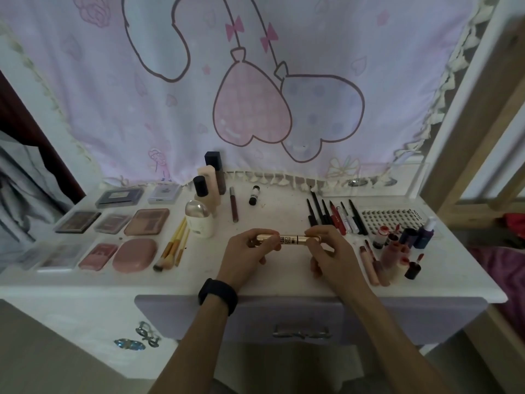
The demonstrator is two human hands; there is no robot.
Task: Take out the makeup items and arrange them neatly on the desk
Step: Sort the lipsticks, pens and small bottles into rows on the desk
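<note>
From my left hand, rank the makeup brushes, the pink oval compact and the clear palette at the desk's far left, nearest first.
1. The makeup brushes, just left of the left hand, which grips the gold tube.
2. The pink oval compact, left of the brushes.
3. The clear palette, at the far left front edge.

A white desk (284,211) carries makeup set out in groups. Palettes (146,221) fill its left side in rows, with a pink compact (134,255) at the front beside a bundle of brushes (173,245). Bottles (211,180) stand at the back edge near the middle, a gold-capped one (200,220) just in front of them; a gloss (233,204) and a small tube (253,195) lie to their right. Toward the right, pencils (326,213) lie side by side next to a lash tray (389,220), and lipsticks (395,251) cluster near the front right corner.
</note>
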